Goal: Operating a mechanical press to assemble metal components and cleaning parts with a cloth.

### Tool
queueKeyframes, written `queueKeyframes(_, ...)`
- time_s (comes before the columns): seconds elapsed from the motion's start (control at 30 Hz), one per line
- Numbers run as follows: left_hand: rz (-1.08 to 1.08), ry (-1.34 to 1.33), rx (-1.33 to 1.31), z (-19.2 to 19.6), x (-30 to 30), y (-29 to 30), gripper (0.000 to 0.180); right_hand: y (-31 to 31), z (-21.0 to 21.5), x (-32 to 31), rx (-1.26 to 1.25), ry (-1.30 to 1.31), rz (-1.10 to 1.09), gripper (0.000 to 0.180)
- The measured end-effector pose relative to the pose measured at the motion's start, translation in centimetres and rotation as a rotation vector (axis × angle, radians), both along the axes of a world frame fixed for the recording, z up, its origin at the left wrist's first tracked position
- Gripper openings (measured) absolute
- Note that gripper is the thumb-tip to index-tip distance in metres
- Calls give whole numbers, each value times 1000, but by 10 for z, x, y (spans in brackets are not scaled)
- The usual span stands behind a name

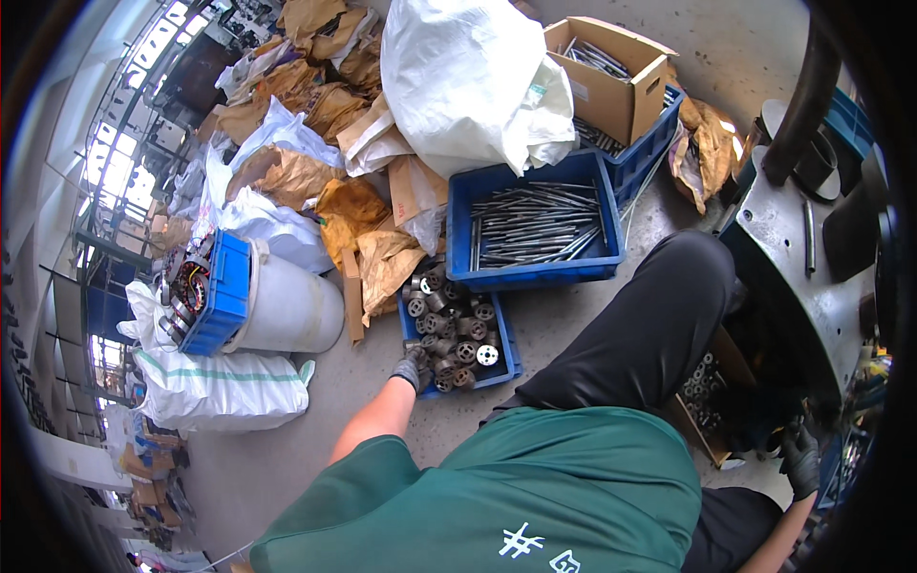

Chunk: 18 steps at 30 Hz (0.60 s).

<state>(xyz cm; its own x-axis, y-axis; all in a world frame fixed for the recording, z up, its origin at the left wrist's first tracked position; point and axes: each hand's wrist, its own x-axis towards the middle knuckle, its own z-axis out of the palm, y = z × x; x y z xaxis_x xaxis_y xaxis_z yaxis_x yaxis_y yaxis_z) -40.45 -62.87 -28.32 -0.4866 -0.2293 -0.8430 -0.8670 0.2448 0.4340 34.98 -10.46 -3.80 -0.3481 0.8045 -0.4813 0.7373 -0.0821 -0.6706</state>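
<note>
- Far ahead of you a big white sack [473, 76] slumps against an open cardboard box [611, 81] with metal rods inside; the box sits in a blue crate [650, 143].
- To your left, a white bucket [287, 306] lies on the floor with a blue bin [222, 291] of wound motor parts against it, and a white woven bag [215, 387] with a green stripe lies just below.
- Crumpled brown paper [358, 224] and white bags are heaped between the bucket and the sack.
- A wide blue tray [535, 229] straight ahead holds thin grey rods lying mostly lengthwise.
- At your right stands a dark steel machine [802, 267]; below it a small brown box [712, 392] holds little metal rings.
- The small blue tray [506, 349] sits on the floor just this side of the rod tray, beside your left knee. It is packed with short grey metal cylinders [449, 329], each with a bore and small holes in its end face; one end face [487, 355] shines brighter than the others.
- Your left hand [411, 368], in a grey glove, reaches into the near left corner of that tray, fingers curled down among the cylinders; you cannot tell whether it has one clamped.
- Your right hand [800, 458], in a dark glove, is low beside the machine, well apart from the left; its grip is too dark to tell.
</note>
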Motion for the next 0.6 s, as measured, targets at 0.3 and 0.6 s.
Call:
queueKeyframes(0.3, 212, 152, 24, -10, -5, -19, 49, 4, 6, -12, -43, 67, 54, 31)
queueKeyframes(0.6, -1339, 738, -512, 104, 72, 42, 58, -12, 30, -25, 15, 8, 30, 22)
